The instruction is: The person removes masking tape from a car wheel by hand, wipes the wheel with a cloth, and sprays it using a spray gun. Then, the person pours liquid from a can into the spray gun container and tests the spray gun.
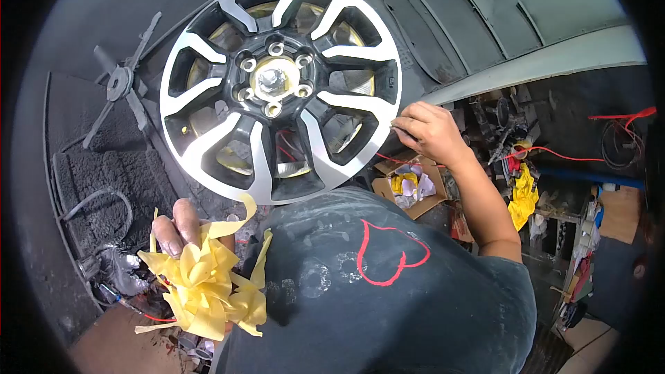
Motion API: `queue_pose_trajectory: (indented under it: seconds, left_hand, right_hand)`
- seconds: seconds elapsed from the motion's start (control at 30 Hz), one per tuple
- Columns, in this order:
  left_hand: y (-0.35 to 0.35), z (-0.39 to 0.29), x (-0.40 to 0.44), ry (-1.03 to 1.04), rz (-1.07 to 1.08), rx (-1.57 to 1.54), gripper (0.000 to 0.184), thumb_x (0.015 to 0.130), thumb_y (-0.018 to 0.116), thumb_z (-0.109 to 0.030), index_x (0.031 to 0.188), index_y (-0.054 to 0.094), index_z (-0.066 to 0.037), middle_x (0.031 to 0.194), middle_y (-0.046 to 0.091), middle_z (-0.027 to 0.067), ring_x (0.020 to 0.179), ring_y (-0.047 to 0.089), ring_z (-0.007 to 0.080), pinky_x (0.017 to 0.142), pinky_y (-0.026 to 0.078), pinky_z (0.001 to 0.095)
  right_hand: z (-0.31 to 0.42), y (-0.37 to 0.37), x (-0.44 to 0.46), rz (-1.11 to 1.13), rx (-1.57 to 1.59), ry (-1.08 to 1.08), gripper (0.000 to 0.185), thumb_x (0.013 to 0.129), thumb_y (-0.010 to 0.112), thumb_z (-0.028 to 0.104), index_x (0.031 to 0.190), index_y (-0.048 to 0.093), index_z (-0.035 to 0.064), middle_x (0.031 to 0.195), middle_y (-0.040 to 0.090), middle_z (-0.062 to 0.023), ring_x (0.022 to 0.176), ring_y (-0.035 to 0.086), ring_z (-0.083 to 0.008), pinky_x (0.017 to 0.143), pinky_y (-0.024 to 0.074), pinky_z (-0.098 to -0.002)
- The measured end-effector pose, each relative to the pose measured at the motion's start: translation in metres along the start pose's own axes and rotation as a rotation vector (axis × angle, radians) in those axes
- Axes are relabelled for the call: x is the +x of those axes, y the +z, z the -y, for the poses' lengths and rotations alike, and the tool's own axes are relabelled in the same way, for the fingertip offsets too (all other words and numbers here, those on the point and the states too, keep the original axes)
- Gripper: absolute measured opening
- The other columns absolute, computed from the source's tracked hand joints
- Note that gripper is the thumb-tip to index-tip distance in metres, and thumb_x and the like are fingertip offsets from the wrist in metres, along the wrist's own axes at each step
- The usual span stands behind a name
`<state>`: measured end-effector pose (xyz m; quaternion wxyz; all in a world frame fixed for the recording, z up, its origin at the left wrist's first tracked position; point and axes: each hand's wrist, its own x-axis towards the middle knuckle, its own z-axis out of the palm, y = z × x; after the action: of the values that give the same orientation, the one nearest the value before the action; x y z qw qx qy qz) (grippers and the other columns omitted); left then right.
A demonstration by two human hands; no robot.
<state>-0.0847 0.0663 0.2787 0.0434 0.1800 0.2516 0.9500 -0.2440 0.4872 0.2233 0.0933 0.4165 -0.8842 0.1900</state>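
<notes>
Wheel (280,90), hub axis toward camera

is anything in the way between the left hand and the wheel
Nothing solid that shows. Only a loose end of the yellow strips in the left hand curls up to the lower edge of the wheel. The right hand is off at the wheel's right edge.

I count my two hands (433,131), one wheel (260,159) with six lug holes (276,48), one yellow bundle (202,266), one open cardboard box (421,209) and one red heart (380,283).
</notes>
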Motion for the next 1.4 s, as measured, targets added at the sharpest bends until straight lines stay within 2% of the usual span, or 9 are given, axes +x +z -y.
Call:
queue_pose_trajectory:
  seconds: [0.1, 0.27, 0.37, 0.53, 0.97, 1.17, 1.27, 1.33, 1.4]
  left_hand:
    - [-0.005, 0.004, 0.009, -0.015, 0.141, -0.026, 0.025, 0.096, 0.068, -0.013, 0.110, 0.052, -0.002, 0.119, 0.046, 0.0130, 0.085, 0.062, 0.0380, 0.065, 0.064, 0.0452]
    - [-0.002, 0.009, 0.005, 0.052, -0.001, 0.009, 0.026, 0.093, 0.072, -0.013, 0.102, 0.050, -0.005, 0.106, 0.046, 0.0114, 0.065, 0.057, 0.0268, 0.061, 0.057, 0.0376]
    - [-0.020, 0.011, -0.009, 0.125, 0.035, -0.123, 0.021, 0.097, 0.065, -0.012, 0.110, 0.051, -0.003, 0.117, 0.046, 0.0146, 0.082, 0.060, 0.0391, 0.064, 0.062, 0.0436]
    - [-0.012, 0.005, -0.004, 0.105, 0.033, -0.041, 0.017, 0.102, 0.057, -0.017, 0.107, 0.049, -0.003, 0.113, 0.047, 0.0154, 0.077, 0.058, 0.0366, 0.061, 0.058, 0.0404]
    - [-0.024, 0.016, 0.002, 0.271, -0.034, 0.046, 0.020, 0.098, 0.063, -0.010, 0.104, 0.045, -0.003, 0.110, 0.047, 0.0158, 0.073, 0.062, 0.0291, 0.063, 0.057, 0.0428]
    - [-0.014, 0.026, 0.013, 0.288, -0.146, 0.334, 0.019, 0.098, 0.063, -0.015, 0.106, 0.053, -0.001, 0.107, 0.053, 0.0180, 0.075, 0.064, 0.0330, 0.061, 0.060, 0.0462]
    - [0.005, 0.040, 0.006, 0.239, -0.342, 0.782, 0.059, 0.090, 0.076, -0.040, 0.134, 0.058, -0.005, 0.137, 0.051, 0.0259, 0.123, 0.058, 0.0352, 0.099, 0.054, 0.0429]
    - [0.027, 0.046, 0.016, 0.183, -0.293, 0.900, 0.066, 0.091, 0.076, -0.039, 0.142, 0.052, -0.005, 0.143, 0.051, 0.0273, 0.133, 0.053, 0.0346, 0.104, 0.050, 0.0436]
    - [0.029, 0.048, 0.018, 0.160, -0.223, 1.039, 0.062, 0.090, 0.079, -0.036, 0.136, 0.054, -0.002, 0.135, 0.056, 0.0252, 0.126, 0.057, 0.0308, 0.098, 0.052, 0.0416]
  right_hand:
    - [-0.006, 0.000, 0.002, 0.025, -0.018, -0.053, 0.023, 0.071, 0.081, 0.006, 0.092, 0.072, 0.0082, 0.087, 0.065, -0.0038, 0.077, 0.066, -0.0242, 0.066, 0.0539, -0.0368]
    - [-0.015, -0.001, 0.012, 0.095, -0.084, -0.139, 0.017, 0.075, 0.076, 0.012, 0.090, 0.067, 0.0083, 0.087, 0.060, -0.0028, 0.079, 0.063, -0.0223, 0.067, 0.0534, -0.0363]
    - [-0.024, -0.001, 0.021, 0.163, -0.092, -0.198, 0.018, 0.077, 0.073, 0.011, 0.090, 0.062, 0.0064, 0.091, 0.059, -0.0058, 0.080, 0.063, -0.0248, 0.067, 0.0535, -0.0378]
    - [-0.031, 0.001, 0.038, 0.159, -0.097, -0.236, 0.023, 0.078, 0.072, 0.009, 0.093, 0.056, 0.0050, 0.096, 0.059, -0.0089, 0.083, 0.065, -0.0283, 0.069, 0.0546, -0.0402]
    - [-0.018, 0.012, 0.073, 0.033, 0.192, 0.229, 0.018, 0.089, 0.065, 0.010, 0.098, 0.054, -0.0010, 0.081, 0.063, -0.0198, 0.075, 0.065, -0.0415, 0.067, 0.0518, -0.0468]
    - [0.022, 0.018, 0.121, 0.098, 0.832, 0.517, 0.021, 0.096, 0.060, 0.020, 0.101, 0.059, -0.0004, 0.078, 0.064, -0.0103, 0.067, 0.061, -0.0176, 0.065, 0.0505, -0.0368]
    - [0.096, 0.016, 0.132, -0.006, 0.997, 0.226, 0.014, 0.096, 0.060, 0.014, 0.099, 0.059, 0.0008, 0.084, 0.064, -0.0108, 0.072, 0.062, -0.0159, 0.065, 0.0511, -0.0350]
    - [0.143, -0.003, 0.133, -0.023, 1.021, -0.091, 0.011, 0.096, 0.062, 0.010, 0.103, 0.059, 0.0010, 0.086, 0.063, -0.0163, 0.078, 0.065, -0.0348, 0.071, 0.0520, -0.0407]
    - [0.161, -0.009, 0.123, 0.085, 1.050, -0.123, 0.016, 0.095, 0.067, 0.008, 0.106, 0.060, -0.0010, 0.094, 0.063, -0.0133, 0.084, 0.066, -0.0276, 0.075, 0.0525, -0.0349]
